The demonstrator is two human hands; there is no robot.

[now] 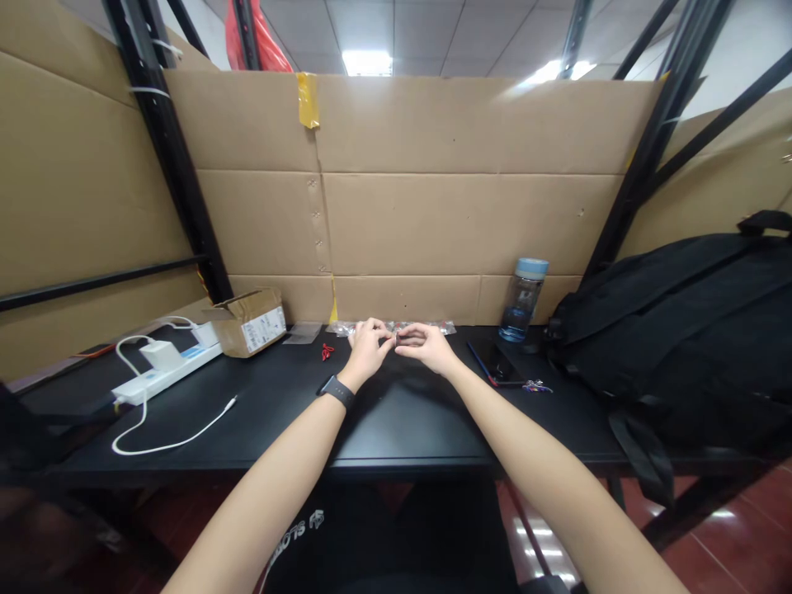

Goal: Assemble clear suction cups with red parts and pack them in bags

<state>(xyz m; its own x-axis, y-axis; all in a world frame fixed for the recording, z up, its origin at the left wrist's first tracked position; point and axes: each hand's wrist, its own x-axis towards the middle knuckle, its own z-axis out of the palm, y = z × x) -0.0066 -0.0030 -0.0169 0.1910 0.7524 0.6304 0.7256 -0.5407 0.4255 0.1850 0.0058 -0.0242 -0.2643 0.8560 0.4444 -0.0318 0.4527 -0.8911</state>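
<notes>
- The left hand [369, 346] has its fingers bent, and its thumb and forefinger reach inward to the right hand [429, 346].
- The right hand has its fingers curved, with the thumb below the forefinger; its fingertips come very near to those of the left hand.
- A small dark piece [397, 339] is between the fingertips of both hands; it is too small to tell what it is, and I cannot tell which hand pinches it.
- Clear, shiny plastic packaging [446, 327] lies in a long strip just beyond the hands, partly hidden by them.
- A small red bundle, like thin cord, [327, 352] lies near the left hand, on its left side.
- A flat transparent plastic sheet [303, 333] lies farther left, and past it stands an open brown cardboard box with a white label [251, 322].
- A white power strip [186, 363] with white plugs lies well left of the left hand; a thin white cable [167, 446] curves nearer to the person.
- A dark, flat, rectangular device [498, 361] lies to the right of the right hand, with a small multicoloured object [537, 386] beside its near corner.
- A transparent bottle with a light-blue lid [520, 304] stands upright farther right and beyond the right hand, before a large black fabric backpack [686, 330].
- A dark wristwatch [336, 390] is on the left wrist.
</notes>
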